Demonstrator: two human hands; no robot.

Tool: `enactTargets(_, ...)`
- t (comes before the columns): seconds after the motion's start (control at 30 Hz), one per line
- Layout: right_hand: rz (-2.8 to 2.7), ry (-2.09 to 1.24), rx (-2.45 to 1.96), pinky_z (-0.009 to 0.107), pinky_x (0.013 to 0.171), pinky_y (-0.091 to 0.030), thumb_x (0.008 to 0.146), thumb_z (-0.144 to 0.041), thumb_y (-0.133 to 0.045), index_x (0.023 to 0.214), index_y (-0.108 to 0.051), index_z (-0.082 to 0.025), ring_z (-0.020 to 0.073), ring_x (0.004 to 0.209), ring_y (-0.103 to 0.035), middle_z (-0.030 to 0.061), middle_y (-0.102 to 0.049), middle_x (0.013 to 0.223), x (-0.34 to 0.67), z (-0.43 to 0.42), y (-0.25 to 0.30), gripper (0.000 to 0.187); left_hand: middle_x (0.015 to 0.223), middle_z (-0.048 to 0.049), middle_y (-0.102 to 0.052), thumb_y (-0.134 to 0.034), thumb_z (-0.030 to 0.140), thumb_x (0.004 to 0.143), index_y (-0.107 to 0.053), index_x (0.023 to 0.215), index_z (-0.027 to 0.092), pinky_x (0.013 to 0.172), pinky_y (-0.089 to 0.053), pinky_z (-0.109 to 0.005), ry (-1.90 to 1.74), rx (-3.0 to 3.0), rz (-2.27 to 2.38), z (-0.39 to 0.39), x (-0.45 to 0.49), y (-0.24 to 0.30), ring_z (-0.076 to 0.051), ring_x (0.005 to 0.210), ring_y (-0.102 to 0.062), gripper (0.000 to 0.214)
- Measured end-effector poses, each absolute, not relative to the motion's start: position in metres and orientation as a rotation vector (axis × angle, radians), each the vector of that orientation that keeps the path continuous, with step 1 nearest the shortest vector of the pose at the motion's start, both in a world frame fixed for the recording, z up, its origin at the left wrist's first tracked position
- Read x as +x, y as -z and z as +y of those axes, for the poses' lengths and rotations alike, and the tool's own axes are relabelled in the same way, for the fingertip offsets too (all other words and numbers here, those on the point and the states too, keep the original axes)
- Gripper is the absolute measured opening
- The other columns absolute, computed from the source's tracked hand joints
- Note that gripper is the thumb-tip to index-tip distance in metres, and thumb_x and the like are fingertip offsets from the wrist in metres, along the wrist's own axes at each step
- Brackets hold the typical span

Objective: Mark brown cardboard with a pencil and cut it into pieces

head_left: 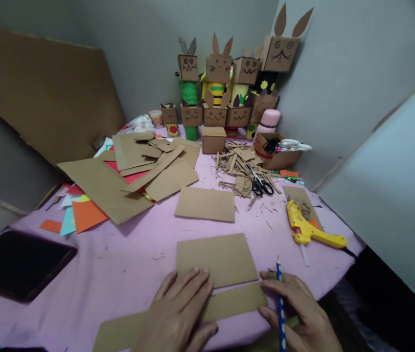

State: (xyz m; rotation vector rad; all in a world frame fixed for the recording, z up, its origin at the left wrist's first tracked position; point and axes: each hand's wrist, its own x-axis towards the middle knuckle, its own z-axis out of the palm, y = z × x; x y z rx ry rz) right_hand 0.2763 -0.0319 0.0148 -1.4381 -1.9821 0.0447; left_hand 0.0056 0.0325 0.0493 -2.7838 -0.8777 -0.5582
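My left hand [181, 310] lies flat with its fingers out, pressing on a long cardboard strip [233, 303] and reaching the lower edge of a cardboard rectangle [217, 259]. The strip runs along that edge and continues left under my palm. A blue pencil with white dots [281, 308] stands point up in my right hand [299, 305]. Fingertips of that hand touch the right end of the strip. Farther back lies a second cardboard rectangle [205, 204], apart from the first.
A yellow glue gun [303, 225] rests at right on a cardboard scrap. Black-handled scissors [261, 183] lie among cardboard offcuts [239, 164]. Cardboard sheets [108, 186] and coloured paper [88, 215] pile up left, behind a black tablet [22, 264]. Cardboard animal figures [218, 68] stand at the back.
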Motion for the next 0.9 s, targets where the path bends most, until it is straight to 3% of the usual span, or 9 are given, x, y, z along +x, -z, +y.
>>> enactTargets(0.3, -1.948, 0.033, -1.339, 0.033, 0.065, -0.06, 0.084, -0.028, -0.062, 0.099, -0.063, -0.02, 0.0211, 0.078, -0.072, 0.0059, -0.078, 0.087, 0.27, -0.021, -0.024, 0.016, 0.108, -0.0055, -0.073, -0.057, 0.044, 0.085, -0.066, 0.107, 0.019, 0.079, -0.059, -0.033, 0.663, -2.792, -0.843, 0.043, 0.009, -0.042, -0.022, 0.096, -0.068, 0.035)
enactTargets(0.9, -1.948, 0.052, -1.32, 0.032, 0.067, -0.059, 0.084, -0.024, -0.06, 0.097, -0.063, -0.021, 0.0202, 0.075, -0.072, 0.0038, -0.078, 0.085, 0.273, -0.02, -0.025, 0.013, 0.103, -0.0035, -0.073, -0.054, 0.047, 0.086, -0.069, 0.103, 0.027, 0.072, -0.057, -0.029, 0.683, -2.783, -0.89, 0.046, 0.014, -0.043, -0.019, 0.089, -0.067, 0.031)
